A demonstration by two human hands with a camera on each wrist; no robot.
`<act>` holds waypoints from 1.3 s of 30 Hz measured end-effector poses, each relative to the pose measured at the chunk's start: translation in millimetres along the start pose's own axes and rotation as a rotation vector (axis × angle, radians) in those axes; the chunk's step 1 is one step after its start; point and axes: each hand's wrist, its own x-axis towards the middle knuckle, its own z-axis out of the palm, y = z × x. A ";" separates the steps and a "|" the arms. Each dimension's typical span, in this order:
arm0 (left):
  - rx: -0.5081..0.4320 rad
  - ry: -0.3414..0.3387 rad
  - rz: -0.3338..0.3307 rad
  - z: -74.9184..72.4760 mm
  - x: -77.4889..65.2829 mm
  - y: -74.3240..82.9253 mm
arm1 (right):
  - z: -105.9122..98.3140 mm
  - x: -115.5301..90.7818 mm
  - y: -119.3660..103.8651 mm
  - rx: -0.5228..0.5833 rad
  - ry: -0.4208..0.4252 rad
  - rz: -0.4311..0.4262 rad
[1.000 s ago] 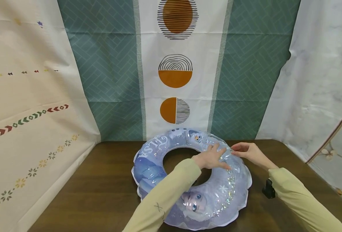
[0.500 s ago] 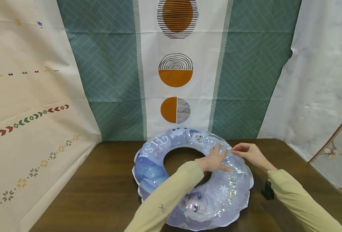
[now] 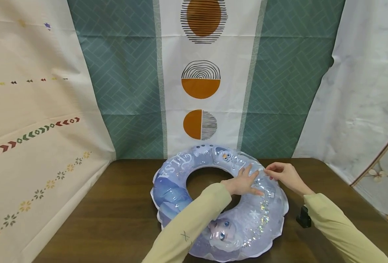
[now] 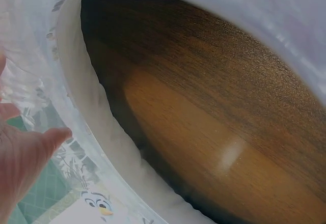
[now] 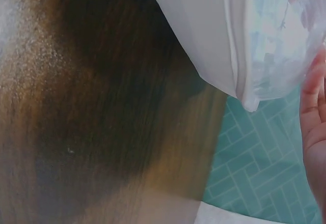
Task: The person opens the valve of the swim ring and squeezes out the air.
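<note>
An inflated swim ring [image 3: 213,157], clear and pale blue-violet with cartoon figures, lettering and glitter, lies on the brown table. My left hand [image 3: 241,183] rests on the ring's right side, fingers spread; its thumb [image 4: 56,136] shows near the inner edge in the left wrist view. Beside it, my right hand [image 3: 286,177] pinches at the ring's upper right with thumb and forefinger, where a small clear piece like an air valve shows. In the right wrist view the fingers [image 5: 311,89] are at the clear plastic, with the pinched spot mostly hidden.
The wooden table [image 3: 115,212] reaches back to a green and white patterned cloth [image 3: 128,91]. A cream cloth [image 3: 42,146] hangs at the left and a marbled one [image 3: 361,91] at the right. A small black device [image 3: 304,216] is by the right sleeve.
My left hand has shifted slightly right on the ring. The right hand keeps its place at the ring's upper right, with small finger movements. The head view has moved slightly.
</note>
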 end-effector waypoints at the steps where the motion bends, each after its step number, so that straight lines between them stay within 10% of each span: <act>1: 0.000 -0.001 0.002 -0.4 0.0 0.1 | -0.4 -0.1 0.7 0.010 0.000 0.006; 29: 0.018 -0.011 0.001 -4.5 -3.7 2.6 | 5.3 -5.0 -0.3 0.140 0.067 0.151; 39: 0.038 0.004 -0.002 0.6 -1.3 1.2 | 1.2 -3.9 1.2 0.391 0.062 0.186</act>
